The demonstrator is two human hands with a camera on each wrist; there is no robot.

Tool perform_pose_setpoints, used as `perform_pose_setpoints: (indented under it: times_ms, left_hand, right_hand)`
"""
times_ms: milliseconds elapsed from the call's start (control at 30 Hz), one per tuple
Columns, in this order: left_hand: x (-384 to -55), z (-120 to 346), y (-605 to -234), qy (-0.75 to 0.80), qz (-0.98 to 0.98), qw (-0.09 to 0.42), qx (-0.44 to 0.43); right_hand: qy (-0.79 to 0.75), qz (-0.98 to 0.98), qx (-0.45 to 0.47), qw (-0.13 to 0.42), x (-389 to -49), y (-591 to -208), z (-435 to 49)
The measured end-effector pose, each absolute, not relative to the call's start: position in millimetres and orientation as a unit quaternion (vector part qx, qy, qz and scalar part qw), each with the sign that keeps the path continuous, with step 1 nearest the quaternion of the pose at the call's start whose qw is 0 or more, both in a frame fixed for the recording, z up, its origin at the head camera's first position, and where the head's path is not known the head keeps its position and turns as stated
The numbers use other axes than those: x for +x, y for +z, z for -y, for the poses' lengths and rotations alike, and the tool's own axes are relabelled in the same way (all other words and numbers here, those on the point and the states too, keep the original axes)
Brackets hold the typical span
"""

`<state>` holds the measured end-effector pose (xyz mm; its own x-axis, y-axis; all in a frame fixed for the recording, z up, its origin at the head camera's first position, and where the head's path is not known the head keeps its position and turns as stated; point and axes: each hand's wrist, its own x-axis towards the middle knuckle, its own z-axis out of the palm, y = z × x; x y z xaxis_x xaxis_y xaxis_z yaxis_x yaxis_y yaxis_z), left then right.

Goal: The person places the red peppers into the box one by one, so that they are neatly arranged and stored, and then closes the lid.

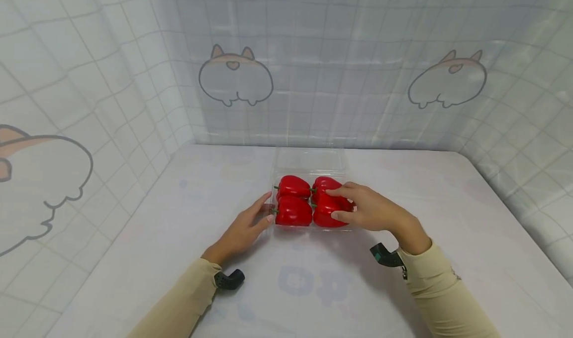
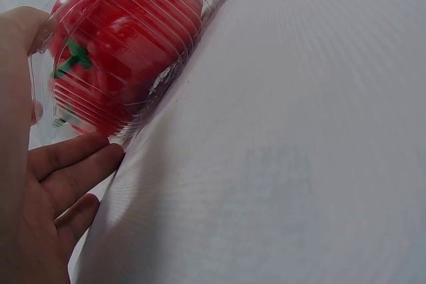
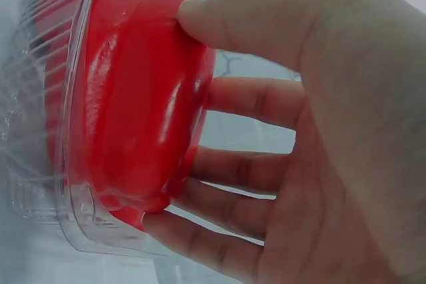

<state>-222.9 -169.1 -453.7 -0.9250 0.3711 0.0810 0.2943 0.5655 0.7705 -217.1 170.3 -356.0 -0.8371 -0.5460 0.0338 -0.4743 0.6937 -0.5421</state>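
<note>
Four-sided clear plastic container (image 1: 310, 172) holds several red bell peppers in two rows, with green stems toward the left. My right hand (image 1: 371, 207) grips the front right bell pepper (image 1: 328, 214), thumb on its near side and fingers across its far side, as the right wrist view shows. Along the container's left wall rests my left hand (image 1: 243, 228), its fingers loosely extended. The left wrist view shows those fingertips touching the ribbed plastic near the front left bell pepper (image 1: 293, 211). Part of the back right bell pepper (image 1: 326, 182) is hidden.
The container's clear lid (image 1: 310, 160) lies folded back behind it. A white cloth (image 1: 286, 298) covers the table. White gridded sheets (image 1: 335, 69) with cartoon drawings stand at the back and both sides. Each wrist wears a dark device (image 1: 230, 280).
</note>
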Motion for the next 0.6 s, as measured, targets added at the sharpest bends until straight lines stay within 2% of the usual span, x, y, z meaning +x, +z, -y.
perform_pose_setpoints:
  times_ms: [600]
  left_hand:
    - [-222.9,168.1,-452.3,0.423,-0.884,0.042,0.193]
  right_hand:
    - [-0.24,-0.934,-0.257,0.058,-215.4,-358.9,-162.4]
